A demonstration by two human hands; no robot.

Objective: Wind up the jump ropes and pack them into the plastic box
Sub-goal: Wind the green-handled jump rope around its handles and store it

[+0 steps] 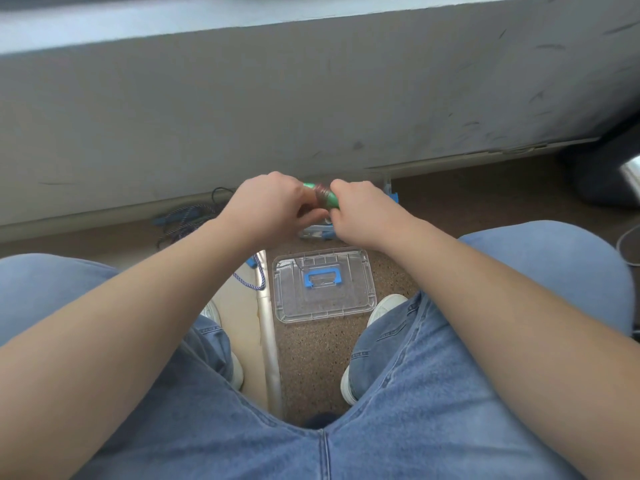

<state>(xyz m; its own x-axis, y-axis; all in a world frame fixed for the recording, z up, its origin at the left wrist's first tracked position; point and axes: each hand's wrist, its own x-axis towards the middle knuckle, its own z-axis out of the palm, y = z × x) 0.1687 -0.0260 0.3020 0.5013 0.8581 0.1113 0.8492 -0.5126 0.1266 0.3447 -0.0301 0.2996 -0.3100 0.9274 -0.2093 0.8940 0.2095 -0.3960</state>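
Scuffed grey wall [311, 98] fills the upper half of the view, streaked with dark marks, and meets a pale skirting board [104, 216] above a brown, speckled, coarse-grained floor [311, 358]. You are seated, looking down between your knees in faded blue jeans [415, 427].

Your left hand [273, 206] and right hand [360, 213] meet in mid-air, knuckles up. Between them is the green jump rope [323, 197] — smooth green plastic handles with dark cord wrapped round the middle. Both hands have their fingers curled round it, one at each end, so only the middle band shows.

Directly beneath your fingers, largely hidden by your hands and wrists, sits the plastic box [313, 233]: clear, hard-walled, with blue parts. What it holds cannot be made out.

Nearer to you than your fingers lies the box lid [323, 284], flat on the floor — a clear rectangle with rounded corners, moulded ribs and a blue handle [322, 278] at its centre.

Left of your left fingers, a blue jump rope [183, 220] of twisted, braided cord lies in a loose tangle by the skirting board, partly covered by your left forearm. A silver floor strip [270, 341] runs towards you just left of the lid. White shoes [384, 306] peek from the jeans on either side of the lid.
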